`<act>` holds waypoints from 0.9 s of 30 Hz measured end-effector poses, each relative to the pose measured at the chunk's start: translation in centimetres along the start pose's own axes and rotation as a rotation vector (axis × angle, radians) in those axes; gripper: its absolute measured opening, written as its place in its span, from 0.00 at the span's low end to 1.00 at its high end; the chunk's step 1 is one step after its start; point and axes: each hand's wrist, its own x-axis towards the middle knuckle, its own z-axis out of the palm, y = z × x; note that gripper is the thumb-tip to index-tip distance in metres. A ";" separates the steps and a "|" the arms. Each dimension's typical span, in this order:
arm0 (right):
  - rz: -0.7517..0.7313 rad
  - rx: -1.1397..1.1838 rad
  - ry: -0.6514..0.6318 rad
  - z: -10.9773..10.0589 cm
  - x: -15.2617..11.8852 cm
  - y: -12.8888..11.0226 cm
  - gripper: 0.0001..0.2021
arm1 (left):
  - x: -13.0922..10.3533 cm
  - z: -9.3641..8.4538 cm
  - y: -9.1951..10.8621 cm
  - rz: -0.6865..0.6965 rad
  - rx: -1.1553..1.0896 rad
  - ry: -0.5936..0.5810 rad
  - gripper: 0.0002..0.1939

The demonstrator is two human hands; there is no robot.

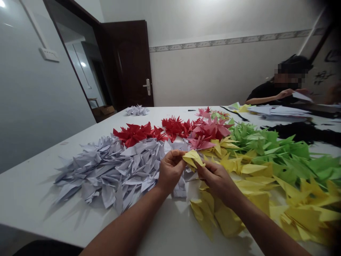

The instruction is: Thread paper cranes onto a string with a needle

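Observation:
A small folded piece of yellow paper (192, 158) is held up between both hands, over the middle of the table. My left hand (172, 170) pinches its left side between thumb and fingers. On the other side, my right hand (215, 177) grips its lower right edge with closed fingertips. Yellow folded papers (231, 213) lie beneath and to the right of my right hand. To the left of my left hand spreads a heap of white folded papers (128, 167). Red folded papers (133, 133) and pink ones (210, 128) lie just beyond the hands.
Green folded papers (287, 149) cover the right of the white table (34, 188). A small white cluster (137, 110) sits at the far edge. At the back right, a person (282, 81) holds a white sheet beside a paper stack (279, 111). Black material (303, 132) lies nearby.

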 end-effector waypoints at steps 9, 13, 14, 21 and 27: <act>-0.056 -0.082 0.052 -0.1 -0.1 0.0 0.24 | -0.1 0.0 -0.2 -0.013 0.023 -0.023 0.17; -0.239 -0.219 0.168 -0.5 -0.2 -0.6 0.15 | 0.1 -0.2 0.1 -0.007 0.030 0.037 0.17; -0.280 -0.234 0.224 -0.6 -0.3 -0.6 0.15 | 0.1 -0.2 0.2 -0.008 0.033 0.036 0.17; -0.592 -0.300 0.413 -0.9 -0.3 -0.3 0.10 | -1.0 0.2 -0.3 0.002 0.083 -0.150 0.15; -0.551 -0.304 0.541 -2.2 0.3 0.0 0.05 | -1.4 -0.1 -0.8 0.036 0.200 -0.174 0.17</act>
